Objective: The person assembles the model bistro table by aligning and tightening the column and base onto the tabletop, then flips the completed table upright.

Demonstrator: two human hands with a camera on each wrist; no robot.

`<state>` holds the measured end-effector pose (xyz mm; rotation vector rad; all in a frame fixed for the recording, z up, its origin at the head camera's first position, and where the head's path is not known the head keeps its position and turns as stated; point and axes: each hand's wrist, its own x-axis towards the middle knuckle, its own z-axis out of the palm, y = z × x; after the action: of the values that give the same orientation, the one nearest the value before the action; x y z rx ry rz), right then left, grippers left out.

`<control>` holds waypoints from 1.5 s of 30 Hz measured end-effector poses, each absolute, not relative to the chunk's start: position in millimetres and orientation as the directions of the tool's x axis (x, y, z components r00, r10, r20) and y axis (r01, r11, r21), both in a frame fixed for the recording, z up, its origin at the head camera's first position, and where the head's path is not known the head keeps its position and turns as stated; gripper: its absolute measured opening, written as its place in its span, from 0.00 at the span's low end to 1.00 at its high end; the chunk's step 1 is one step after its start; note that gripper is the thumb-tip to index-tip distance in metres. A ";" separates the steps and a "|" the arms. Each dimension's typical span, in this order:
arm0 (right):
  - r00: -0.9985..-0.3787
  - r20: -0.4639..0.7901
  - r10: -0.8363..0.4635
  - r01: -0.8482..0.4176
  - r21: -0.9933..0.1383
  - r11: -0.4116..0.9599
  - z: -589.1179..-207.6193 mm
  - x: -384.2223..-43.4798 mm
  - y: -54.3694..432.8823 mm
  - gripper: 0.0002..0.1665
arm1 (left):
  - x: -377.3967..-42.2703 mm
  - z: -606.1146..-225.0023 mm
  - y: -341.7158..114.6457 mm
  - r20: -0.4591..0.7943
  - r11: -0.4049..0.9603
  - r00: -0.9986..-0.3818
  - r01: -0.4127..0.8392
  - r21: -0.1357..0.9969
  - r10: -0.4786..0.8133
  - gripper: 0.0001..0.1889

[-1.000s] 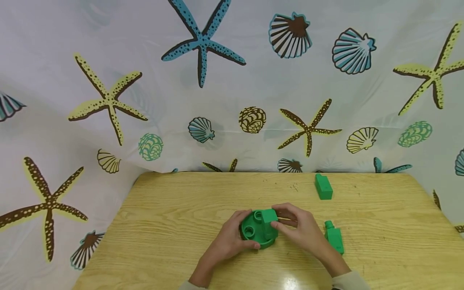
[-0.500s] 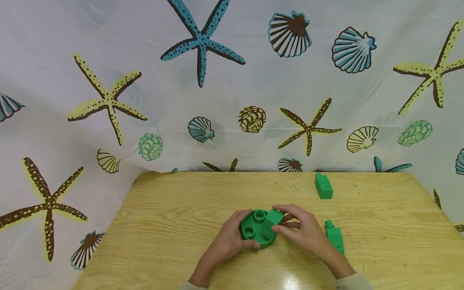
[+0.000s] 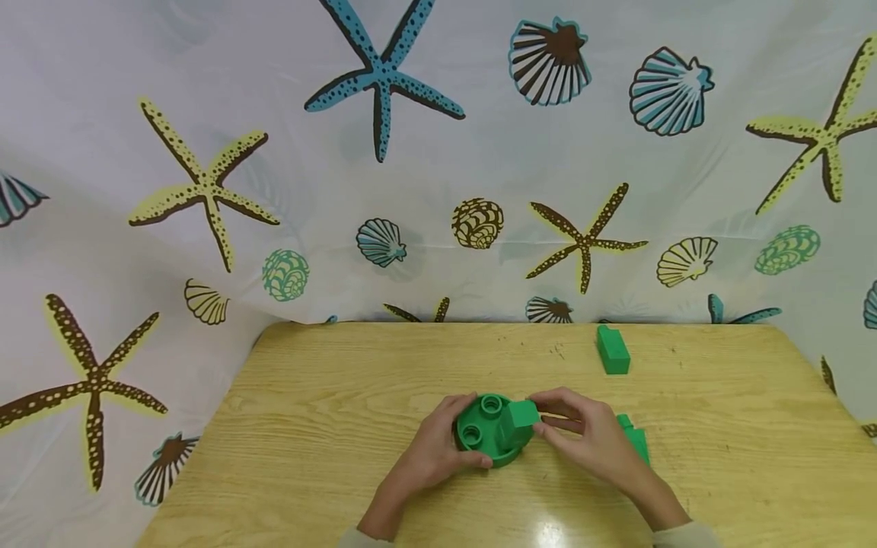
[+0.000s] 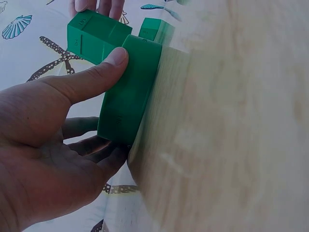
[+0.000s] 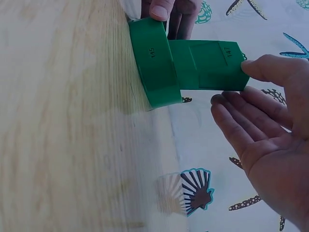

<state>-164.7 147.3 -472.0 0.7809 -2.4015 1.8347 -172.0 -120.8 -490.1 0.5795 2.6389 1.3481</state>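
A round green base (image 3: 489, 458) with two open round sockets lies on the table. My left hand (image 3: 441, 441) grips its left side, thumb on the front rim and fingers behind, as the left wrist view also shows. On the base's right part stands a green block (image 3: 518, 426), tilted slightly to the right; its lower end is hidden behind the rim. My right hand (image 3: 582, 430) pinches the block near its top, with the thumb on the end marked 147 in the right wrist view and the fingers (image 5: 251, 113) along the far side.
Another green block (image 3: 613, 350) with a small knob lies at the back right. A second knobbed green block (image 3: 637, 441) lies beside my right forearm, partly covered by it. Behind the wooden table (image 3: 329, 396) hangs a white cloth (image 3: 438, 167) with sea shells and starfish.
The green block has turned on the base, and its top has shifted to the right. My right hand has moved right with it, while my left hand keeps its grip on the base.
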 end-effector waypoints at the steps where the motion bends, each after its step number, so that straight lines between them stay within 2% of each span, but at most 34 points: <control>1: -0.876 0.302 -0.376 -0.389 -0.904 0.180 -471.5 -164.5 147.7 0.18 | -171.9 -490.1 -121.0 0.069 0.528 -0.919 0.283 0.801 0.388 0.51; 9: -0.895 0.239 -0.377 -0.320 -0.932 0.168 -469.3 -162.4 147.3 0.20 | -170.8 -489.3 -121.3 0.071 0.521 -0.920 0.280 0.806 0.385 0.51; 16: -0.851 0.271 -0.450 -0.386 -0.904 0.184 -471.5 -163.6 143.8 0.28 | -171.2 -488.4 -121.0 0.065 0.524 -0.920 0.277 0.806 0.386 0.51; 20: -0.833 0.297 -0.468 -0.411 -0.897 0.162 -471.2 -165.0 142.9 0.29 | -172.0 -487.4 -120.7 0.069 0.523 -0.918 0.282 0.804 0.390 0.51; 29: -0.817 0.279 -0.504 -0.361 -0.930 0.072 -474.9 -168.4 143.3 0.30 | -171.9 -487.4 -120.1 0.074 0.543 -0.922 0.288 0.789 0.381 0.51; 45: -0.857 0.270 -0.439 -0.353 -0.928 0.117 -478.9 -161.5 136.3 0.30 | -168.8 -487.6 -117.2 0.095 0.536 -0.925 0.294 0.791 0.367 0.50</control>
<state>-161.5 136.3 -478.9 0.8528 -2.3994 1.9586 -168.8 -117.2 -487.6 0.5784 2.6805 1.3558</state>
